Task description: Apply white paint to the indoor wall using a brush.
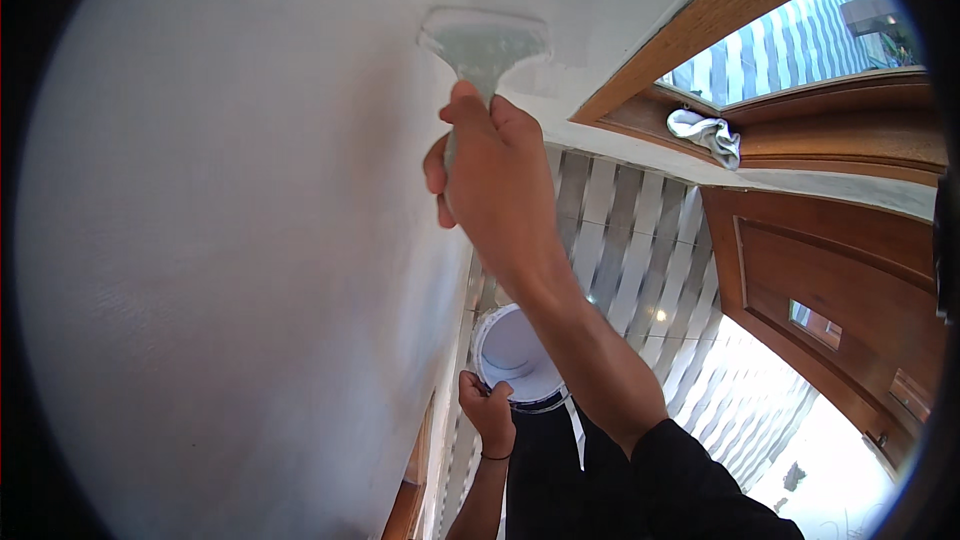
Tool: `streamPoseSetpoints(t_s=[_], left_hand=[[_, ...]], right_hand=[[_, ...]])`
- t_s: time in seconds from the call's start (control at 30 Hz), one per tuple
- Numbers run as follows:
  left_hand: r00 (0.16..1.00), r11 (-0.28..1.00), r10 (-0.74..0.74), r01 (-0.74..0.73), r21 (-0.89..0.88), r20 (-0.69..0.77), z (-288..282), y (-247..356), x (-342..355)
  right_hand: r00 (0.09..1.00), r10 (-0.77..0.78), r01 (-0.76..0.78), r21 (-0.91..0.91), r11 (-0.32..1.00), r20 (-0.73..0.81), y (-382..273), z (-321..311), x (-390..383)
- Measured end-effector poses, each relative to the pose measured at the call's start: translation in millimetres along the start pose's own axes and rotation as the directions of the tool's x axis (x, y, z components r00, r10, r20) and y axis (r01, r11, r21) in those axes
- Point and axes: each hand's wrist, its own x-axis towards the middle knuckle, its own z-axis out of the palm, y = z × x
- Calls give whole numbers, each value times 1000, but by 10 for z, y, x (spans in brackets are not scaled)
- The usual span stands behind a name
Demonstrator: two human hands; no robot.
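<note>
My right hand [500, 175] is closed around the handle of a pale green, wide-bladed putty knife [482, 46]. Its blade lies against the white wall [250, 180], with a smear of white paste along its edge. Lower down, my left hand [489, 418] grips the rim of a round white bucket [539, 403] with a dark band, thumb over the edge. White paste [508, 372] lies in the bucket, whose right part is hidden behind my right forearm.
A wooden window frame [715, 25] stands at the upper right, with a crumpled white cloth [708, 136] on its sill. Beneath it is a brown panelled door [835, 285]. The floor [622, 235] has grey and white striped tiles.
</note>
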Motion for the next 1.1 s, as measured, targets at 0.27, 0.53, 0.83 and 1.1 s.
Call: streamPoseSetpoints(t_s=[0.27,0.53,0.83,1.1], left_hand=[[999,987,21,-24,-161,-24,90,27,-6],[1000,988,7,-5,-156,13,130,64,-57],[1000,996,-20,20,-83,4,142,25,-98],[999,997,-31,30,-65,-14,24,-66,-91]], right_hand=[[795,-603,607,-85,790,68,-264,112,-155],[746,-662,531,-529,662,-80,718,-269,618],[912,-277,49,-591,805,-301,1889,-853,1108],[971,95,-134,-172,976,-220,1304,-715,1146]])
